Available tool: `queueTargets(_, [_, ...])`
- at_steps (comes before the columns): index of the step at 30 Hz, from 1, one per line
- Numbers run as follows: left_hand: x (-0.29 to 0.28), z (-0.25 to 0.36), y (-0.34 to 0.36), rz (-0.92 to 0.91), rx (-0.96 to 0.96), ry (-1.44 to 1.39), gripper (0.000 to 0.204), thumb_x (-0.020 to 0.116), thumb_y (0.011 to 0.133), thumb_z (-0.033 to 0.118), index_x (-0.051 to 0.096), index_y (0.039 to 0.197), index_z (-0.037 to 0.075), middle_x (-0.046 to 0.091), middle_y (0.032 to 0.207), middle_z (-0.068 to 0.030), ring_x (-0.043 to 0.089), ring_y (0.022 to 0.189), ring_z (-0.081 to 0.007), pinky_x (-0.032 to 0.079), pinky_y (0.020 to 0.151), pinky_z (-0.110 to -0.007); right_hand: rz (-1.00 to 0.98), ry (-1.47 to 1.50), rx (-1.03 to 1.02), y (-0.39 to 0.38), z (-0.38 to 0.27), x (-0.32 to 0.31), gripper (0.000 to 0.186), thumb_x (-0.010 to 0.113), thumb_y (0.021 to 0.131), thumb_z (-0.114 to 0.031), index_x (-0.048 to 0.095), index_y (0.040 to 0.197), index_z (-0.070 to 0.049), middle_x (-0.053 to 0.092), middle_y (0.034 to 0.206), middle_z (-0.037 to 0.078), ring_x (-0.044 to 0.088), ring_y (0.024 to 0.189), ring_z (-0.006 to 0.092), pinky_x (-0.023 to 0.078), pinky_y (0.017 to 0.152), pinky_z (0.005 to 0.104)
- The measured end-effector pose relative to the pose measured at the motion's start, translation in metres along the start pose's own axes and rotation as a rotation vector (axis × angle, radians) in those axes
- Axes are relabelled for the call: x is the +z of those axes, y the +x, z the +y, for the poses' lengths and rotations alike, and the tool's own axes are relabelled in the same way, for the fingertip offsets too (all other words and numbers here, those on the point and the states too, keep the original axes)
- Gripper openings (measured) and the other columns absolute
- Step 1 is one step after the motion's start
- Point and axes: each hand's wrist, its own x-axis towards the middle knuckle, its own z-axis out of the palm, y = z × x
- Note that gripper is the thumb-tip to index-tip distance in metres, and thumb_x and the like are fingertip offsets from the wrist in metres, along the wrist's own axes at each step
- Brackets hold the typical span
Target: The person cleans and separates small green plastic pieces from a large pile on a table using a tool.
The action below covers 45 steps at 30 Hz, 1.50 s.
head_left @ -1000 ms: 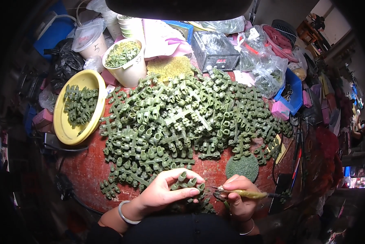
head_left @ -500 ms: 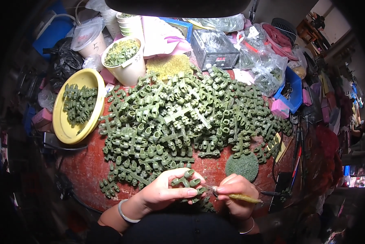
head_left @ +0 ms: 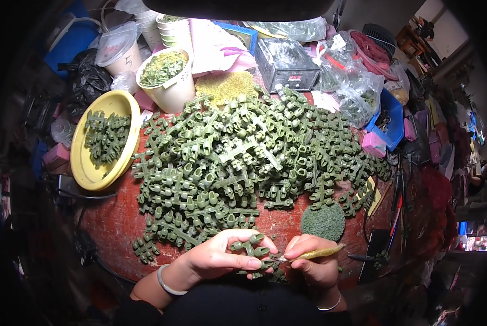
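My left hand (head_left: pixel 217 257) is closed round a small green branched piece (head_left: pixel 248 249), which has several cup-shaped ends on a stem. The thumb presses along its lower side. My right hand (head_left: pixel 315 266) pinches a slim hand tool with a yellow handle (head_left: pixel 324 252), its thin metal tip touching or nearly touching the piece beside my left thumb. Exact contact is too small to make out. Beyond both hands lies a large heap of similar green branched pieces (head_left: pixel 238 157), spread over the red tabletop (head_left: pixel 279 224). A round, rough green pad (head_left: pixel 323 222) sits just past my right hand.
At the left a tilted yellow basin (head_left: pixel 78 163) holds more green pieces. Behind the heap stand a white bucket (head_left: pixel 174 92) of green bits and a dark box-shaped device (head_left: pixel 287 65). A blue tray (head_left: pixel 394 117), plastic bags and thin tools lie to the right.
The tool's yellow handle has swung upward, from sloping down at the right to sloping up. My right fingers have turned with it. The left hand has shifted slightly, still holding the green piece.
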Motion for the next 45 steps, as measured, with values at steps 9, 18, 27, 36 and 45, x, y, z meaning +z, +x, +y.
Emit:
queueTargets(9, [-0.003, 0.0, 0.0, -0.043, 0.016, -0.023, 0.035, 0.068, 0.091, 0.004, 0.057, 0.124, -0.003, 0.069, 0.104, -0.0129, 0.064, 0.088, -0.0147, 0.051, 0.075, -0.026, 0.041, 0.033, 0.003, -0.002, 0.004, 0.0, 0.017, 0.075, 0.084, -0.004, 0.072, 0.099, 0.004, 0.069, 0.089, 0.013, 0.064, 0.08, 0.019, 0.049, 0.071, 0.0279])
queueTargets(18, [-0.003, -0.002, 0.002, 0.069, 0.04, 0.036, 0.037, 0.07, 0.087, 0.004, 0.058, 0.121, -0.005, 0.068, 0.103, -0.0132, 0.068, 0.091, -0.0182, 0.053, 0.071, -0.026, -0.026, -0.409, -0.248, 0.002, -0.01, 0.008, 0.02, 0.079, 0.078, -0.001, 0.073, 0.098, 0.002, 0.069, 0.082, 0.01, 0.065, 0.071, 0.0206, 0.053, 0.064, 0.0294])
queueTargets(27, [0.001, 0.0, 0.001, 0.176, 0.107, 0.056, 0.038, 0.069, 0.088, 0.003, 0.057, 0.123, -0.004, 0.065, 0.105, -0.012, 0.065, 0.088, -0.016, 0.053, 0.072, -0.027, 0.052, -0.67, -0.396, 0.0, -0.01, 0.014, 0.026, 0.083, 0.074, -0.004, 0.073, 0.099, -0.002, 0.067, 0.08, 0.007, 0.064, 0.069, 0.0193, 0.053, 0.062, 0.0288])
queueTargets(36, [0.005, -0.001, 0.001, 0.186, 0.227, 0.318, 0.036, 0.071, 0.091, 0.004, 0.058, 0.125, 0.001, 0.061, 0.107, -0.0048, 0.06, 0.096, -0.0103, 0.052, 0.082, -0.026, 0.091, -0.744, -0.375, 0.001, -0.009, 0.011, 0.025, 0.079, 0.08, -0.002, 0.071, 0.103, 0.001, 0.07, 0.085, 0.01, 0.066, 0.073, 0.0214, 0.053, 0.065, 0.0294])
queueTargets(45, [0.003, -0.009, 0.004, 0.261, 0.258, 0.411, 0.024, 0.07, 0.091, 0.005, 0.062, 0.114, 0.002, 0.064, 0.103, -0.0023, 0.06, 0.093, -0.007, 0.049, 0.084, -0.023, -0.029, -0.636, -0.305, 0.002, -0.009, 0.015, 0.026, 0.074, 0.083, 0.003, 0.067, 0.108, 0.003, 0.071, 0.09, 0.013, 0.068, 0.075, 0.0238, 0.054, 0.067, 0.0313])
